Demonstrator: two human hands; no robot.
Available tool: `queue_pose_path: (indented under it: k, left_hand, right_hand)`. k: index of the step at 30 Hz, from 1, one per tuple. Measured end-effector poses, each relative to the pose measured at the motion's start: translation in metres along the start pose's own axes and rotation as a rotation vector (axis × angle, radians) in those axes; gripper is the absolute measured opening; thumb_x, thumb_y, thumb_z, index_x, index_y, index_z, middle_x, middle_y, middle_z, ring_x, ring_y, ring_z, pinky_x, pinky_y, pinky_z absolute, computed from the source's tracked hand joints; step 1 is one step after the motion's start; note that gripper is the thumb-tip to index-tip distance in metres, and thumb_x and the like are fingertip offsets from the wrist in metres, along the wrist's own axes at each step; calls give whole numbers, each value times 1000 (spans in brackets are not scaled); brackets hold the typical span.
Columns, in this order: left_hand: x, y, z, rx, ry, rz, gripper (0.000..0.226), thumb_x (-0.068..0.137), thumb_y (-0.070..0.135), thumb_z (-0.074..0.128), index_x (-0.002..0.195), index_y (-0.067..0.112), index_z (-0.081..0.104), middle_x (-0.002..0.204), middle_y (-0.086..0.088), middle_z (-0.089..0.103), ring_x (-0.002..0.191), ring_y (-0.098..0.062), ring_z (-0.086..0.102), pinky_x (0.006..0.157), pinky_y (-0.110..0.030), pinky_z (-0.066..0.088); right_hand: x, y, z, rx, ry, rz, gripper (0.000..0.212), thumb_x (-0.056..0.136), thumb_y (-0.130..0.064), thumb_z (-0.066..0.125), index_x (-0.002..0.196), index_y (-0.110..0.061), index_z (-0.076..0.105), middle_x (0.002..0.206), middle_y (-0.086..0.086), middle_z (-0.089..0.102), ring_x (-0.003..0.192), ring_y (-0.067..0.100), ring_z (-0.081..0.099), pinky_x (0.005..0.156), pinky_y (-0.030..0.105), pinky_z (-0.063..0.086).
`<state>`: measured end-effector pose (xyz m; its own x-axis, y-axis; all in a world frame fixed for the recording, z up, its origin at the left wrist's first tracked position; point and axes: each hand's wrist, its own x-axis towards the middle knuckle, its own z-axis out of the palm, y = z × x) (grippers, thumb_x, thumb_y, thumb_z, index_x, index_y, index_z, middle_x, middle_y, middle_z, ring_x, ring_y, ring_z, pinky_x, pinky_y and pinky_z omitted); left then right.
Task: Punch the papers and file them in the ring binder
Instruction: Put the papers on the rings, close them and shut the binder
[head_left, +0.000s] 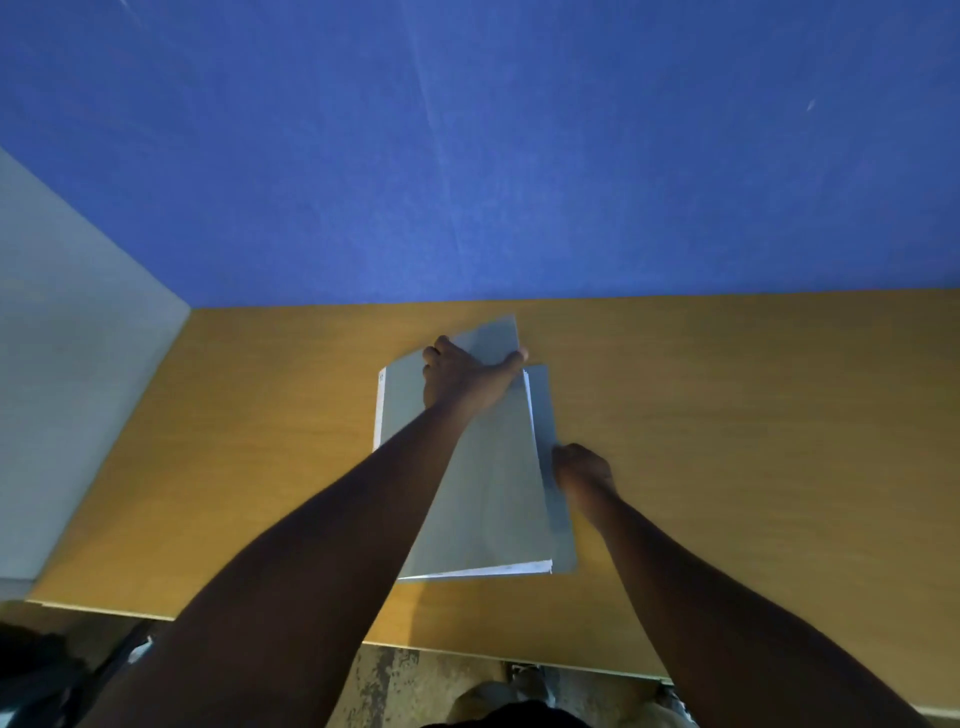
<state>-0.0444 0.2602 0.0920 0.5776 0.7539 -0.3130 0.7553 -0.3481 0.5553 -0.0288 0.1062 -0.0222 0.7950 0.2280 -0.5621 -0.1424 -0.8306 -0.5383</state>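
Note:
A grey ring binder (488, 499) lies in the middle of the wooden desk (727, 415), its cover down over a stack of white papers (493, 570) whose edges show along the near and left sides. My left hand (462, 376) rests on the far end of the cover, fingers spread and curled over its raised far corner. My right hand (582, 470) touches the binder's right edge about halfway along, fingers bent against the lower cover. No hole punch is in view.
A blue partition wall (467, 156) rises behind the desk. A pale grey panel (67, 364) closes the left side. The desk's near edge (467, 652) runs across the bottom, with floor and my lap below it.

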Motion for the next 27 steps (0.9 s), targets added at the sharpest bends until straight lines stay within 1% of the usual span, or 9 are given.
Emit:
queue_pose_path:
  k: [2,6,8,10,13,16,18,24,27]
  left_hand:
    - [-1,-7,9,-7,-22,-21,117,71,75,65,152,4,19,153,-13,27,141,-31,33,111,-45,39]
    - [1,-24,22,38,-48,-62,101,81,68,61,151,4,26,151,-14,32,138,-31,37,107,-45,40]
    - [1,-34,27,86,-70,-79,91,83,59,64,148,4,32,148,-14,36,136,-31,39,105,-43,40]
    - [1,-44,30,147,-87,-97,83,82,51,66,144,4,36,143,-14,39,133,-32,39,103,-43,41]
    - [1,-57,33,243,-77,-123,77,80,46,67,139,6,39,139,-14,39,130,-32,39,102,-45,41]
    - [1,-67,37,320,-68,-145,79,78,46,70,139,9,36,140,-13,36,130,-31,37,101,-46,40]
    - [2,-73,39,359,-47,-155,83,76,48,72,141,13,33,141,-12,34,131,-30,35,101,-46,40]
    - [6,-90,43,394,22,-261,106,67,61,76,144,15,20,145,-12,29,136,-30,30,105,-55,37]
    - [9,-95,43,394,24,-256,113,65,66,76,146,15,16,147,-13,29,137,-31,30,105,-56,37]
  right_hand:
    - [-4,-1,-5,40,20,-5,37,105,-13,26,132,-3,49,135,18,54,125,33,52,100,37,42]
    - [-4,3,-8,-3,8,-50,37,103,-9,28,135,-3,46,136,18,53,125,33,52,100,37,42]
    - [-4,7,-5,-20,-2,-53,36,103,-11,32,134,-3,48,135,17,54,124,32,53,99,35,42]
    - [-3,8,-6,-4,-7,-13,37,102,-19,34,130,-5,55,134,16,57,123,31,53,97,29,41]
    - [1,13,-5,-63,-8,-45,37,100,-24,39,128,-10,59,131,12,60,121,28,55,93,25,40]
    - [1,17,-3,-70,23,-72,35,92,-22,49,123,-17,63,125,8,64,114,25,59,86,22,43]
    - [0,19,-1,-74,24,-84,36,90,-18,50,124,-18,63,124,7,63,112,26,60,82,21,43]
    - [0,17,1,-105,35,-95,39,88,-10,53,125,-18,63,125,8,61,112,25,60,85,22,46]
    - [0,20,3,-117,39,-103,35,88,-11,56,121,-18,65,121,7,62,106,24,62,81,24,48]
